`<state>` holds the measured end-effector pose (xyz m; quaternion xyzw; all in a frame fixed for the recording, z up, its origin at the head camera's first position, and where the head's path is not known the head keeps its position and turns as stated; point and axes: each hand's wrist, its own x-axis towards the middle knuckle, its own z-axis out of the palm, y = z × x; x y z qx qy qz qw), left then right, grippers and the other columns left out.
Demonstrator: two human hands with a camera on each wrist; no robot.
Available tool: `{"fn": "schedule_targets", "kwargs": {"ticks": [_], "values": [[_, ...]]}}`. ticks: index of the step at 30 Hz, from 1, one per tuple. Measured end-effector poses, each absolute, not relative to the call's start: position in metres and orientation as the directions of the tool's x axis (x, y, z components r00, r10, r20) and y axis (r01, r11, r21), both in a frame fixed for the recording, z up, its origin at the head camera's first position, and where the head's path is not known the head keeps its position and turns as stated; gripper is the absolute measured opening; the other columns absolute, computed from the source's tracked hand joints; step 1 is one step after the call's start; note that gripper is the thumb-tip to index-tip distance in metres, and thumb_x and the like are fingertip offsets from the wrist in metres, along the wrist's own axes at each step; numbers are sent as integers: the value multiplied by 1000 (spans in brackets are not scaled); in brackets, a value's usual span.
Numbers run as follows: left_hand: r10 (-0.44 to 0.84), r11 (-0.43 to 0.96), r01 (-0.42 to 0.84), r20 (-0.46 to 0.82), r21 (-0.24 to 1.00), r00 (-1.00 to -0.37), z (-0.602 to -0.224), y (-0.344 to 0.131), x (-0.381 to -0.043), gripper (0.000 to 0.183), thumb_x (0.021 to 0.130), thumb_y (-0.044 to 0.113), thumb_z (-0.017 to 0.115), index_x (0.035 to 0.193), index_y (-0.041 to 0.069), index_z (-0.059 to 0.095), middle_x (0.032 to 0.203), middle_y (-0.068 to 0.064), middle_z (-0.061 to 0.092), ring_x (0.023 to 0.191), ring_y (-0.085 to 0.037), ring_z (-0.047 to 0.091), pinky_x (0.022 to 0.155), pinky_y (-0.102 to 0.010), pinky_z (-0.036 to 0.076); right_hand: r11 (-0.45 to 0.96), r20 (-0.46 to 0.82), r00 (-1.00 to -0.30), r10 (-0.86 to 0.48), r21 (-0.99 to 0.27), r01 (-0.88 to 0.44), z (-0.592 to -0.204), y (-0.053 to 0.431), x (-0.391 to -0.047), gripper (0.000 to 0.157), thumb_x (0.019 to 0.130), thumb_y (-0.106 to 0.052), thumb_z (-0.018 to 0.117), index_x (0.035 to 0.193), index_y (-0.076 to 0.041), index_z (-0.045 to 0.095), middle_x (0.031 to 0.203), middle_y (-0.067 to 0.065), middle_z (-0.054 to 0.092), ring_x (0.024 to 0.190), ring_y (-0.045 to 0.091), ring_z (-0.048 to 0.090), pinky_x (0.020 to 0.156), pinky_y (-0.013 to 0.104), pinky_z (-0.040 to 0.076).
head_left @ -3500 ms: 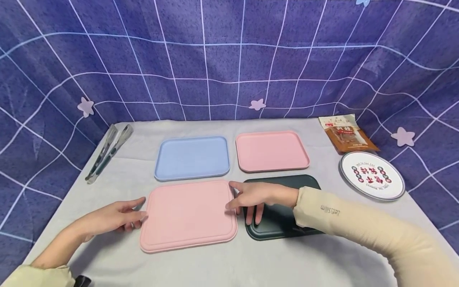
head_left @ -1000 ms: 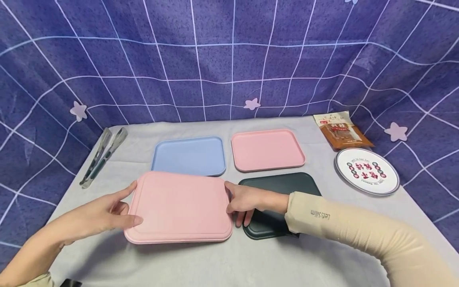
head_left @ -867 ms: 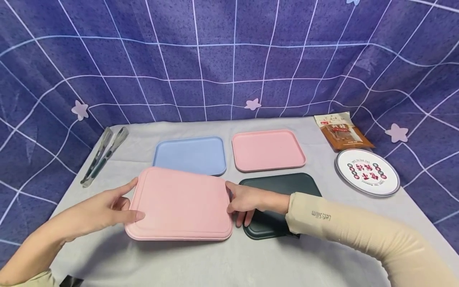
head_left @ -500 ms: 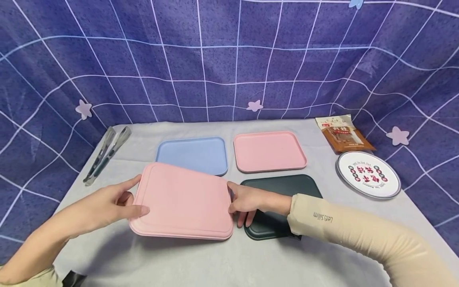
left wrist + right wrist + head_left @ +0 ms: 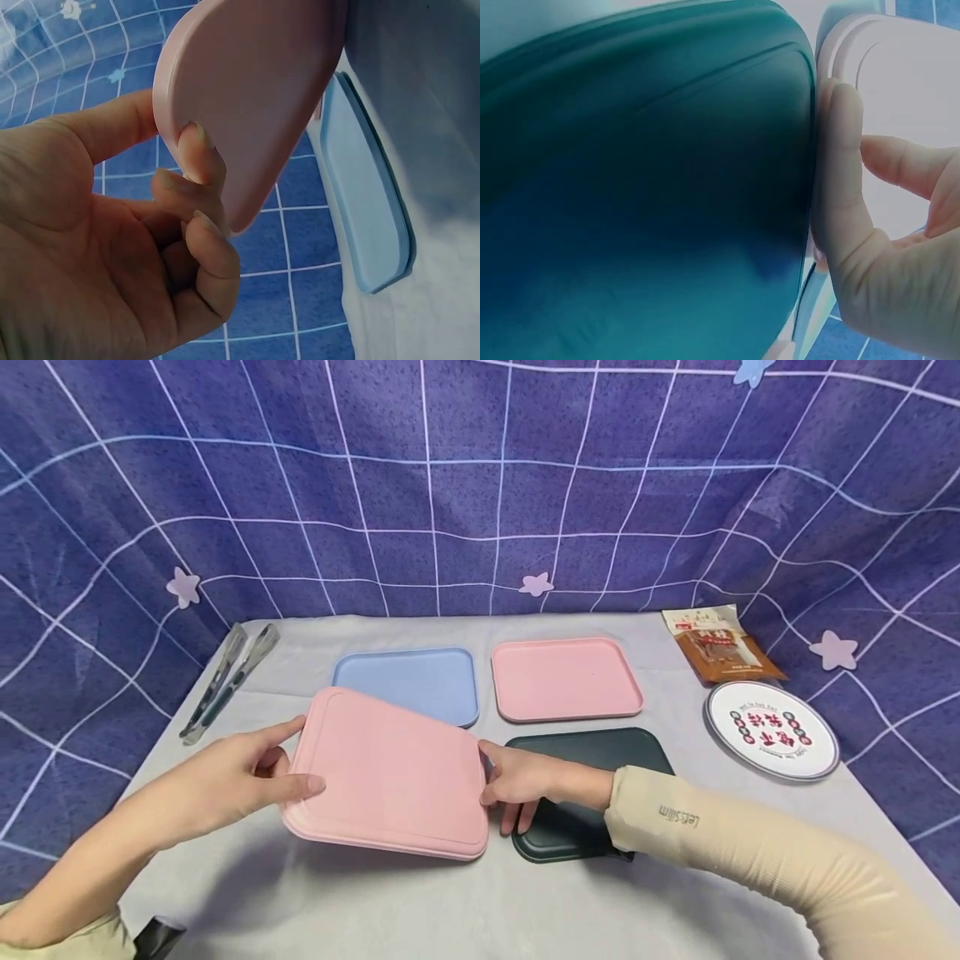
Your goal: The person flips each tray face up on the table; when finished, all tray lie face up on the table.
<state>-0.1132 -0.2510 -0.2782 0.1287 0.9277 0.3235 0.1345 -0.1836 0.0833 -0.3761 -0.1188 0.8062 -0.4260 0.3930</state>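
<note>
Fingers [image 5: 281, 732] pinching both short ends of a tilted large pink tray [image 5: 390, 777]

Left hand [image 5: 232, 777] grips the tray's left end, thumb on the upper face and other fingers curled at the edge and beneath; the right hand [image 5: 521, 775] pinches the right end. The large pink tray is a little left of the worktop's [image 5: 450, 910] middle, left end raised, right end low; whether that low end touches the worktop cannot be told. In the head view its far corner overlaps the blue tray [image 5: 408, 681]. Just beside its right end lies the dark green tray [image 5: 562, 831], the right hand's spare fingers close to its rim.

Good handling here probably means pressing both thumbs evenly and raising the right end to match the left if level is wanted, since an uneven lift could twist the tray. Spare fingers look best lifted clear of the green rim, which they might drag. A little extra height should spare the blue tray, which lies toward the worktop's far edge.
</note>
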Motion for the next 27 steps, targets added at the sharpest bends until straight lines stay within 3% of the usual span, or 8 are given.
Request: {"fn": "schedule_targets", "kwargs": {"ticks": [5, 9, 17, 22, 27], "values": [[341, 737, 157, -162, 657, -926, -274, -247, -108, 94, 89, 36, 75, 156, -5, 24, 72, 5, 50, 62, -3, 41, 54, -27, 37, 694, -555, -658, -509, -717, 67, -355, 85, -189, 93, 94, -20, 68, 163, -20, 7, 103, 14, 65, 67, 31, 73, 50, 37, 57], [346, 752, 180, -147, 634, -927, -272, -244, -105, 94, 88, 36, 75, 155, -6, 25, 73, 5, 51, 62, -3, 42, 54, -26, 37, 751, -538, -688, -487, -660, -15, -326, 70, -193, 83, 98, -29, 64, 163, -21, 12, 110, 14, 66, 71, 32, 73, 51, 37, 58], [300, 828, 183, -144, 529, -943, -273, -238, -101, 90, 89, 42, 73, 153, -7, 32, 80, 6, 56, 64, -3, 45, 56, -24, 37, 771, -457, -714, -530, -611, -181, -281, 10, -196, 75, 100, -49, 56, 161, -24, 21, 98, 17, 69, 69, 33, 73, 57, 43, 60], [278, 856, 189, -121, 482, -953, -270, -236, -99, 86, 90, 48, 71, 152, -2, 38, 81, 6, 58, 64, -4, 47, 56, -24, 38, 773, -420, -731, -538, -592, -229, -264, -25, -195, 56, 99, -56, 52, 139, -18, 46, 95, 9, 69, 64, 26, 72, 54, 37, 59], [262, 873, 193, -97, 447, -960, -269, -235, -97, 84, 90, 52, 69, 152, 2, 40, 84, 6, 60, 66, -4, 50, 57, -24, 39, 794, -414, -750, -516, -559, -238, -255, -45, -195, 54, 97, -64, 48, 121, -16, 53, 94, 6, 69, 63, 25, 73, 54, 35, 58]]}}
